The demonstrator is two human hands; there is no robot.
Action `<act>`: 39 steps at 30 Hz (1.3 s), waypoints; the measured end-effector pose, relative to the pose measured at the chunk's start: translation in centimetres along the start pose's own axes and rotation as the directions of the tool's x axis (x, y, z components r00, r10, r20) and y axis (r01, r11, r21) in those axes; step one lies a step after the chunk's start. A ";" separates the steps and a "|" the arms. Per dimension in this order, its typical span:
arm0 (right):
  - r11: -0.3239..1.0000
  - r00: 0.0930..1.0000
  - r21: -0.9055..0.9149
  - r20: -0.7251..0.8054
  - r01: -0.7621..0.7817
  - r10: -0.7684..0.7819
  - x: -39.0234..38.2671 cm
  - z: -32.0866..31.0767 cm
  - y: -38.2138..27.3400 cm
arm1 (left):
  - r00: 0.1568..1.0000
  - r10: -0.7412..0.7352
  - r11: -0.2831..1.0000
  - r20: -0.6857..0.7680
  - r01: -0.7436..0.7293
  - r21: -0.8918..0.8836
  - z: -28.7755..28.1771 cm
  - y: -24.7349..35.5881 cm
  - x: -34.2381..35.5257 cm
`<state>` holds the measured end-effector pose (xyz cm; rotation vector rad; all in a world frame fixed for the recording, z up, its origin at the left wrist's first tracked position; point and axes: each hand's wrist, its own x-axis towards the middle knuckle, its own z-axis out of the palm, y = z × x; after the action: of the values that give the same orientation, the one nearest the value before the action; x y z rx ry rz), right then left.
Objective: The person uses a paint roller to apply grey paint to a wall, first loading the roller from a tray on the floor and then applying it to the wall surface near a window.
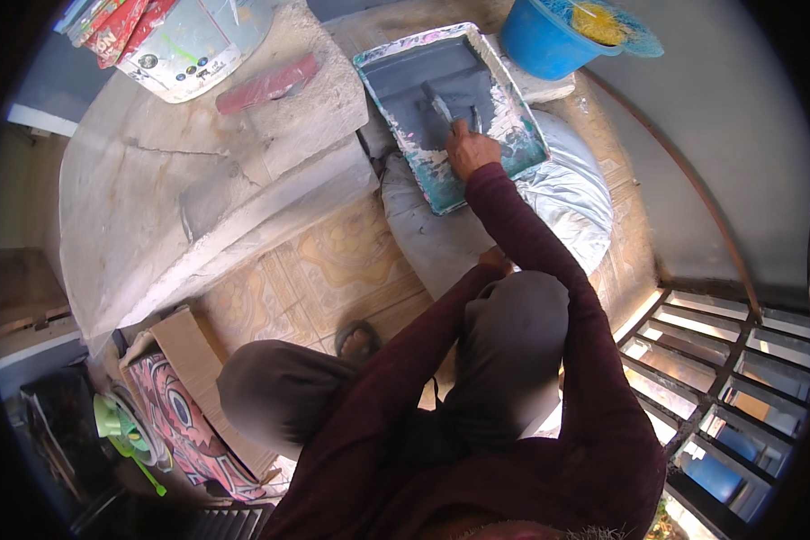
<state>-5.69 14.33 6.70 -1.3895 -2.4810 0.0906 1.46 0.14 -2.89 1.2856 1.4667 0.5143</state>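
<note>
A paint tray, its rim and sloped end smeared white and teal, holds dark grey paint. My right hand is closed around a paintbrush, whose grey-coated bristles reach into the paint. The tray rests on a bulging whitish sack. Behind my right forearm, beside my raised knee, only a small part of my left hand shows; its fingers are mostly hidden, so what they do cannot be told.
A blue bucket with yellow and blue netting stands beyond the tray's right corner. On the concrete ledge are a paint-marked white bucket and a reddish block. A cardboard box sits lower left; a metal grille is at right.
</note>
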 end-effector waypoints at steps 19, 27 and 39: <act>0.890 0.939 0.305 0.168 -0.340 0.301 -17.2 -11.2 8.2 | 0.958 0.128 0.813 -0.258 -0.250 -0.526 1.3 0.2 -0.2; -0.165 0.601 0.703 0.687 -0.692 0.409 -38.3 -9.6 14.8 | 1.000 0.006 0.422 -0.006 -0.008 -0.906 -1.4 6.8 -2.0; 0.479 0.891 0.755 0.334 -0.448 0.307 -26.8 -15.3 9.9 | 0.984 0.045 0.393 -0.170 -0.174 -0.903 -5.7 9.5 -0.6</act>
<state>20.00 -4.36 13.34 -1.4325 -1.6897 1.3259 0.39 4.48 7.26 0.4147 0.8729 1.3039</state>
